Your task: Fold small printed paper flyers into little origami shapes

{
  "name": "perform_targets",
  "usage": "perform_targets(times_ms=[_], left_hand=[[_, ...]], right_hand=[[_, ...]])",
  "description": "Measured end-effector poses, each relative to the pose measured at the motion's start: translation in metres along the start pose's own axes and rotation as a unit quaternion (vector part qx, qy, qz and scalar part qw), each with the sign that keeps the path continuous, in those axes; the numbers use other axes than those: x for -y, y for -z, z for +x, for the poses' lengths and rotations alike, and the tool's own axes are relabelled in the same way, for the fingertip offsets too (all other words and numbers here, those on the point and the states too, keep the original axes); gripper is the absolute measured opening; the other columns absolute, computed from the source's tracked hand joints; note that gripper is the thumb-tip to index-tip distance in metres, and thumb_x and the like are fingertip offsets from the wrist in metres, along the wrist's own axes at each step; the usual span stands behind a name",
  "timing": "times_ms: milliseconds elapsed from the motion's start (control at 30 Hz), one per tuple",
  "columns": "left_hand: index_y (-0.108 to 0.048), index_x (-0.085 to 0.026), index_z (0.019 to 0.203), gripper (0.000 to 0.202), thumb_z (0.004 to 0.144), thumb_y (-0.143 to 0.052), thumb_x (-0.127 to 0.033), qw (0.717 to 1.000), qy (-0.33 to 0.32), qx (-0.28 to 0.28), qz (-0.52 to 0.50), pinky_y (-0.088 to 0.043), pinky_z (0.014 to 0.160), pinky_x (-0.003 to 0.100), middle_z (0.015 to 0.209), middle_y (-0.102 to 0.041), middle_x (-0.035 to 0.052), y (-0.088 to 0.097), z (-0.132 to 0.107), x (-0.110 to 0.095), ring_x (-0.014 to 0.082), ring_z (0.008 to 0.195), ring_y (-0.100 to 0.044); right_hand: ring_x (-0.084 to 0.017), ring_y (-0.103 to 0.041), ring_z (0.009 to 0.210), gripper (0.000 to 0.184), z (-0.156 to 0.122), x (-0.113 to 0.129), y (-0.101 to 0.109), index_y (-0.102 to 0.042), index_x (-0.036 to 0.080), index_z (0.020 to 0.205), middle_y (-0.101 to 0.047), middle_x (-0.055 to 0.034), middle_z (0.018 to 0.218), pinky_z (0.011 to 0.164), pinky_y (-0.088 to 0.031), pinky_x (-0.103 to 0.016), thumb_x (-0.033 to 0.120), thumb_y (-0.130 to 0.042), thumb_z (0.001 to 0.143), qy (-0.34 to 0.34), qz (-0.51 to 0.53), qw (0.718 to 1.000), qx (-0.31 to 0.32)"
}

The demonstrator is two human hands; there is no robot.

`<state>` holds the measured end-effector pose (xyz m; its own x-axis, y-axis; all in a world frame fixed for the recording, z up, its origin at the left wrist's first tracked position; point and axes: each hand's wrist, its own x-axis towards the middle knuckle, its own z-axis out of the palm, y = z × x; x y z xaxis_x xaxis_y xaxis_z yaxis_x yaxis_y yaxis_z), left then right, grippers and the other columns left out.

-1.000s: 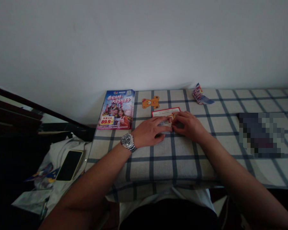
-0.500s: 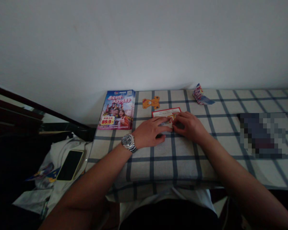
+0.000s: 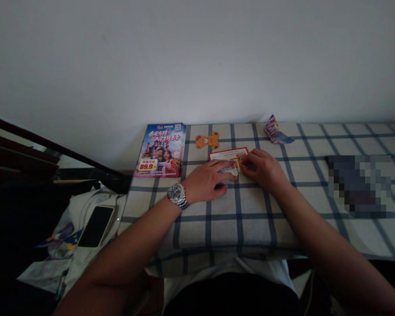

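A red-bordered paper leaflet [image 3: 228, 155] lies on the checked tablecloth [image 3: 237, 210]. My left hand [image 3: 206, 181], with a metal watch [image 3: 177, 195] on the wrist, lies on the leaflet's near part with its fingers pressed down flat on it. My right hand [image 3: 265, 169] meets it from the right, fingers curled and pinching the leaflet's right edge. Most of the leaflet's near half is hidden under both hands.
A colourful flyer [image 3: 160, 150] lies at the cloth's far left, an orange bear cutout [image 3: 206, 141] beside it. A crumpled wrapper [image 3: 275, 130] sits by the wall. A phone [image 3: 95, 226] rests on clutter to the left, below the table edge. A blurred dark patch [image 3: 358, 184] is at right.
My right hand has slid a little farther from me along the leaflet's right edge. My left hand has barely shifted.
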<state>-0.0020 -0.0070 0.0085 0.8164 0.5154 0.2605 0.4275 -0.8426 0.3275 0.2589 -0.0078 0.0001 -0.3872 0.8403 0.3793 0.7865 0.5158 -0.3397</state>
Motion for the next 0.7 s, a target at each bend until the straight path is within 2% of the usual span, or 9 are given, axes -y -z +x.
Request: perform_targets(times_ms=[500,700], left_hand=[[-0.070,-0.028,0.127,0.034,0.094,-0.064,-0.024,1.000,0.002,-0.004,0.003,-0.048,0.117,0.052,0.157,-0.051,0.0075,-0.0009,-0.0008,-0.0006,0.0295,0.143,-0.049],[-0.070,-0.027,0.127,0.033,0.094,-0.064,-0.023,1.000,-0.004,-0.001,0.008,-0.048,0.119,0.051,0.157,-0.051,0.0083,0.0001,-0.0001,-0.0004,0.0291,0.143,-0.049]], right_hand=[[-0.023,-0.063,0.079,0.006,0.0033,-0.0007,0.0001,-0.065,0.023,0.085,-0.067,-0.0067,0.088,0.068,-0.048,-0.035,0.023,-0.066,0.092,-0.031,-0.004,0.999,-0.037],[-0.021,-0.060,0.073,0.008,0.0095,-0.0087,0.0012,-0.065,0.022,0.082,-0.065,-0.0064,0.086,0.064,-0.045,-0.035,0.023,-0.066,0.090,-0.077,-0.006,0.995,-0.062]])
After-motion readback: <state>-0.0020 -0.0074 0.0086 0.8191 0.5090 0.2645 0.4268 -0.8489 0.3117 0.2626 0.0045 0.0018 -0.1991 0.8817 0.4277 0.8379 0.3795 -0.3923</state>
